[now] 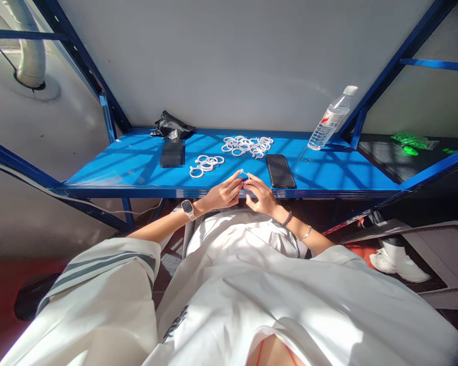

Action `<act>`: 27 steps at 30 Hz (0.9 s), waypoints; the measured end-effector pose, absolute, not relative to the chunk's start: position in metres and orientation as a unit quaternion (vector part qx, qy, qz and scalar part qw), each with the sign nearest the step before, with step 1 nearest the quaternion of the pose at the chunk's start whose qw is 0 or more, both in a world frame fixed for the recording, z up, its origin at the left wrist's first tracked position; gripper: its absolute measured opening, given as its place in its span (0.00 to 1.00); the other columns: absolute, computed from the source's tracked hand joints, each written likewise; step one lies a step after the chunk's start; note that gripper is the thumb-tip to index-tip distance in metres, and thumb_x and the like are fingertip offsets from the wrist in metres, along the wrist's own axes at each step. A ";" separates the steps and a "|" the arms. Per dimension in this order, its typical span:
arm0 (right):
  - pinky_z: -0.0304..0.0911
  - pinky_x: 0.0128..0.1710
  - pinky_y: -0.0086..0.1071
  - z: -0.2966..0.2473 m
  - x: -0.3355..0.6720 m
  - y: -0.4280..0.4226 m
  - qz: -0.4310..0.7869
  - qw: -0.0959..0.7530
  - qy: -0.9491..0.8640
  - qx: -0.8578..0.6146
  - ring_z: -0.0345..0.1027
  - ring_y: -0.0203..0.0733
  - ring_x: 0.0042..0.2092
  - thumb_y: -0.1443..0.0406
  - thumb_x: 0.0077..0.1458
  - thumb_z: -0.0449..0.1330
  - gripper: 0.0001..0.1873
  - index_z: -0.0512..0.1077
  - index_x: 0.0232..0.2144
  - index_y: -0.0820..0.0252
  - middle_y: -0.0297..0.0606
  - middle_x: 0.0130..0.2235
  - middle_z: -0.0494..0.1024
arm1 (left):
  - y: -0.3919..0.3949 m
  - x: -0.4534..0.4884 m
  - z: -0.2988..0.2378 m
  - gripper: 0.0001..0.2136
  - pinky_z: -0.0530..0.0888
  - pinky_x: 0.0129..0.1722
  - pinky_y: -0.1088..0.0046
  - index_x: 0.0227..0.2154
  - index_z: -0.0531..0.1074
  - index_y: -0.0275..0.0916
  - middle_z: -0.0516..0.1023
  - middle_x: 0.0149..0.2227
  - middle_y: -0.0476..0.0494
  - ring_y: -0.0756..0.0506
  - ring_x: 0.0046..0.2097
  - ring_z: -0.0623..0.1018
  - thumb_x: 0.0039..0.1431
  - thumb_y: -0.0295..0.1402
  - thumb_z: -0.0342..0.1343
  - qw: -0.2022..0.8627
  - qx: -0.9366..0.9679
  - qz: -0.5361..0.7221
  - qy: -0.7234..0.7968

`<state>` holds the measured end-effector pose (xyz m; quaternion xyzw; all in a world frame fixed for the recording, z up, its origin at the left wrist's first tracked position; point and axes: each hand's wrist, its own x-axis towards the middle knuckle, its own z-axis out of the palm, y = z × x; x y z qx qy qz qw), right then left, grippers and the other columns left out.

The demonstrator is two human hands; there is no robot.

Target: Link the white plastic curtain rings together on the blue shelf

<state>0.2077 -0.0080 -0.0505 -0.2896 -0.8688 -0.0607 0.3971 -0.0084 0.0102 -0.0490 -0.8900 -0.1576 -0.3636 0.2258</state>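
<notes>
My left hand [224, 194] and my right hand [262, 197] meet at the front edge of the blue table. Between their fingertips is a white plastic ring [245, 173], pinched from both sides and partly covered by the fingers. Just beyond my left hand lies a small group of white rings [206, 163], some with a little eyelet on the rim. A larger heap of similar rings [246, 146] sits farther back, straight ahead of the hands. Close to my right hand, a black phone [280, 171] lies flat on the table.
The blue table [137, 173] stands in a blue metal frame against a grey panel. A water bottle [330, 119] is at the back right. A crumpled black bag [172, 124] lies at the back left, above a blurred dark patch. Another person's white shoe [400, 264] shows at right.
</notes>
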 end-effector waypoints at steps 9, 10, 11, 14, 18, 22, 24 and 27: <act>0.67 0.61 0.53 -0.044 0.205 -0.008 -0.030 0.399 -0.866 -0.298 0.62 0.53 0.65 0.69 0.58 0.54 0.12 0.72 0.44 0.58 0.45 0.48 0.77 | 0.009 -0.008 -0.049 0.23 0.78 0.56 0.48 0.62 0.59 0.29 0.72 0.56 0.24 0.29 0.68 0.58 0.64 0.26 0.49 0.185 -0.900 -0.359 -0.163; 0.67 0.61 0.53 -0.044 0.205 -0.008 -0.030 0.400 -0.866 -0.300 0.62 0.53 0.65 0.69 0.58 0.54 0.12 0.72 0.44 0.57 0.44 0.48 0.77 | 0.009 -0.008 -0.048 0.23 0.78 0.56 0.48 0.62 0.59 0.28 0.73 0.56 0.24 0.28 0.68 0.58 0.64 0.26 0.49 0.184 -0.900 -0.359 -0.162; 0.67 0.60 0.53 -0.044 0.205 -0.008 -0.031 0.402 -0.864 -0.300 0.61 0.53 0.65 0.69 0.58 0.54 0.12 0.72 0.44 0.57 0.44 0.48 0.77 | 0.009 -0.007 -0.048 0.23 0.78 0.56 0.48 0.62 0.58 0.28 0.73 0.56 0.24 0.28 0.68 0.57 0.64 0.25 0.49 0.185 -0.900 -0.361 -0.160; 0.66 0.61 0.53 -0.044 0.205 -0.008 -0.032 0.409 -0.862 -0.297 0.62 0.52 0.64 0.70 0.59 0.54 0.13 0.71 0.45 0.57 0.44 0.48 0.76 | 0.008 -0.006 -0.047 0.25 0.77 0.56 0.48 0.62 0.57 0.27 0.73 0.55 0.23 0.28 0.69 0.56 0.63 0.25 0.50 0.186 -0.898 -0.367 -0.154; 0.68 0.59 0.52 -0.042 0.205 -0.008 -0.009 0.448 -0.844 -0.294 0.65 0.52 0.61 0.69 0.59 0.53 0.14 0.70 0.47 0.55 0.44 0.49 0.75 | 0.009 -0.005 -0.048 0.28 0.76 0.57 0.46 0.64 0.53 0.26 0.72 0.56 0.22 0.28 0.69 0.54 0.62 0.24 0.50 0.187 -0.900 -0.365 -0.150; 0.76 0.47 0.41 -0.038 0.203 -0.009 0.055 0.494 -0.805 -0.324 0.68 0.48 0.57 0.69 0.62 0.51 0.19 0.67 0.54 0.53 0.46 0.54 0.71 | 0.011 -0.005 -0.051 0.30 0.75 0.58 0.45 0.66 0.50 0.27 0.71 0.58 0.22 0.28 0.69 0.54 0.61 0.23 0.49 0.188 -0.900 -0.364 -0.150; 0.76 0.45 0.40 -0.037 0.203 -0.009 0.076 0.495 -0.797 -0.338 0.68 0.49 0.56 0.68 0.63 0.50 0.21 0.66 0.57 0.53 0.47 0.56 0.70 | 0.011 -0.004 -0.051 0.31 0.74 0.58 0.45 0.67 0.49 0.27 0.70 0.59 0.21 0.29 0.69 0.54 0.61 0.23 0.49 0.187 -0.901 -0.360 -0.153; 0.75 0.47 0.43 -0.036 0.202 -0.009 0.082 0.483 -0.801 -0.345 0.69 0.49 0.54 0.67 0.64 0.49 0.22 0.64 0.59 0.52 0.47 0.57 0.70 | 0.010 -0.004 -0.051 0.31 0.72 0.60 0.44 0.67 0.49 0.28 0.68 0.61 0.22 0.30 0.69 0.56 0.61 0.23 0.49 0.181 -0.907 -0.345 -0.161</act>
